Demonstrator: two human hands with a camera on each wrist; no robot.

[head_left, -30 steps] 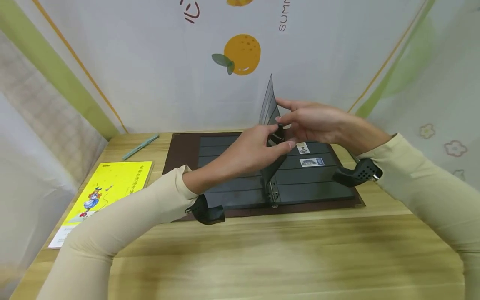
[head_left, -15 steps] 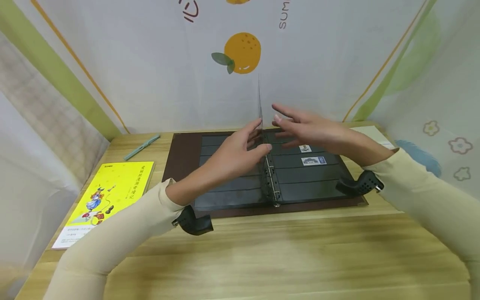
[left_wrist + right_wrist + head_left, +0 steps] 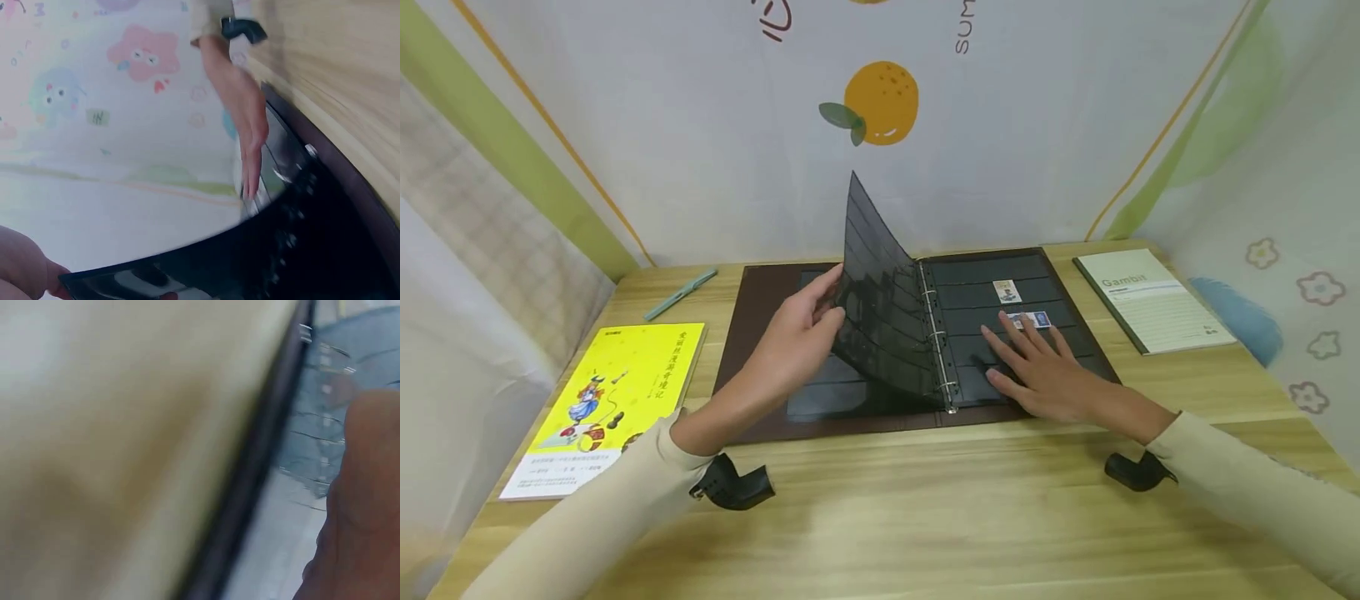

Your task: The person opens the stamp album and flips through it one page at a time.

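In the head view, your left hand (image 3: 795, 327) is gripping the outer edge of a glossy black stockbook page (image 3: 880, 308), fingers curled round it, and the page is standing tilted, leaning leftward from the ring spine (image 3: 937, 337) of the brown binder (image 3: 760, 308) lying open in the middle of the counter (image 3: 925, 517). The page's long axis is running along the spine, from the counter's near edge toward its far edge, and its free edge is sitting at your left hand, so that hand is the nearer one. Your right hand (image 3: 1037, 375) is lying flat, fingers spread, pressing on the right-hand leaf just below two small stamps (image 3: 1018, 306) tucked in its clear strips. A yellow booklet (image 3: 606, 392) is resting by the left edge, a pale green pen (image 3: 681, 293) toward the far left corner, a striped notebook (image 3: 1153, 302) by the right edge. In the left wrist view, the shiny page (image 3: 250, 262) is curving dark and flexible, with your right hand (image 3: 247, 134) beyond it, flat on the leaf. In the right wrist view, everything is blurring; you are seeing the binder's dark edge (image 3: 250, 469) against the wood grain, and a bit of your hand (image 3: 369, 506).
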